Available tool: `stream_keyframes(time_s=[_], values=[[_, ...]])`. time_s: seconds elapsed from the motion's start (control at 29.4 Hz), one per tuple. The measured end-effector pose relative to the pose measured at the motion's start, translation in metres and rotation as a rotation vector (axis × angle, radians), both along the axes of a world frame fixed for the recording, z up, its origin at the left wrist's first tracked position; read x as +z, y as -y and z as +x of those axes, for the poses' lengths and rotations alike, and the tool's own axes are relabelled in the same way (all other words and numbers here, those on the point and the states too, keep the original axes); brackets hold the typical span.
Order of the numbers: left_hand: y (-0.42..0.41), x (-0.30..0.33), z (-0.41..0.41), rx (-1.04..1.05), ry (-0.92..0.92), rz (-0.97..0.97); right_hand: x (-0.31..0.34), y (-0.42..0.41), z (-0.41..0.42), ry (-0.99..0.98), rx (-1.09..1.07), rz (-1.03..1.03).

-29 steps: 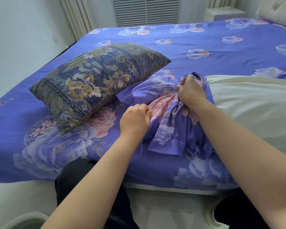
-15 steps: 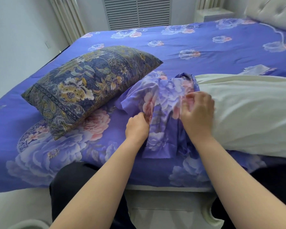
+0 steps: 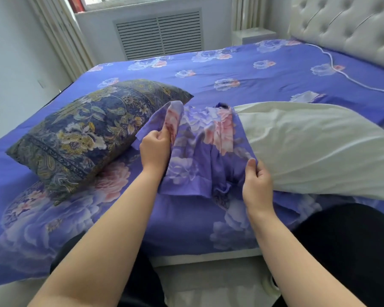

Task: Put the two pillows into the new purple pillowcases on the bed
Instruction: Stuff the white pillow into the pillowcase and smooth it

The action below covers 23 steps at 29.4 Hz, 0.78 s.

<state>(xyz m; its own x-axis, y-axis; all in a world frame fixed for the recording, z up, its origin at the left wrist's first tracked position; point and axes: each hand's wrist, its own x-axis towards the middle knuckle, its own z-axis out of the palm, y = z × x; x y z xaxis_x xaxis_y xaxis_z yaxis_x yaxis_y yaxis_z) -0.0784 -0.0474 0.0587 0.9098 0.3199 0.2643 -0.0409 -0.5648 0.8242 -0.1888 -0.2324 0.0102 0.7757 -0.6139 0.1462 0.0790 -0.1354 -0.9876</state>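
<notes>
Both hands are closed on the purple pillowcase (image 3: 200,151), one at each side of its bunched cloth. My left hand (image 3: 155,150) has its fingers curled round a gathered fold at the left edge, thumb pressed against the pink flower print, and a flap of the fabric stands up above my knuckles. My right hand (image 3: 256,185) pinches the lower right edge between thumb and fingers, the thumb on top of the cloth. Between my hands the pillowcase hangs slack and crumpled, its hem drooping onto the purple bedspread (image 3: 253,69).

Just right of the pillowcase lies the white bare pillow (image 3: 315,147), its near end touching the cloth and partly tucked under the bunched fabric; I cannot tell how far it has gone inside. To the left, the second pillow (image 3: 93,131), in a dark blue and gold floral cover, rests tilted on the bed, its corner just behind the raised flap at my left hand. A padded headboard (image 3: 350,25) stands at the far right.
</notes>
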Motion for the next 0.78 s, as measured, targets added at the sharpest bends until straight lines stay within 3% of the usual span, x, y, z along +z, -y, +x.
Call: stream_keyframes(time_s=[0.1,0.17,0.24,0.31,0.41,0.48,0.58,0.68,0.78], values=[[-0.008,0.019,0.005,-0.014,0.107,0.093,0.014,-0.015,0.001,0.064,0.032,0.056],[-0.026,0.034,0.010,0.013,0.206,0.202,0.009,0.001,-0.001,-0.009,0.095,-0.200],[-0.051,0.043,0.018,0.052,0.277,0.251,0.003,0.044,-0.002,-0.090,-0.007,-0.431],[-0.066,0.042,0.021,0.077,0.294,0.284,0.006,0.088,-0.002,-0.089,-0.182,-0.402],[-0.072,0.014,0.010,0.114,0.220,0.329,0.012,0.098,0.006,-0.135,-0.276,-0.392],[-0.081,-0.013,-0.002,0.132,0.117,0.338,0.010,0.088,0.009,-0.193,-0.291,-0.461],[-0.089,-0.040,-0.018,0.114,0.036,0.329,0.026,0.073,0.016,-0.127,-0.301,-0.637],[-0.077,-0.045,-0.025,0.086,0.048,0.322,0.055,0.048,0.047,-0.302,-0.140,-0.895],[-0.068,-0.044,-0.031,0.078,0.087,0.296,0.069,0.020,0.081,-0.514,0.134,-0.832]])
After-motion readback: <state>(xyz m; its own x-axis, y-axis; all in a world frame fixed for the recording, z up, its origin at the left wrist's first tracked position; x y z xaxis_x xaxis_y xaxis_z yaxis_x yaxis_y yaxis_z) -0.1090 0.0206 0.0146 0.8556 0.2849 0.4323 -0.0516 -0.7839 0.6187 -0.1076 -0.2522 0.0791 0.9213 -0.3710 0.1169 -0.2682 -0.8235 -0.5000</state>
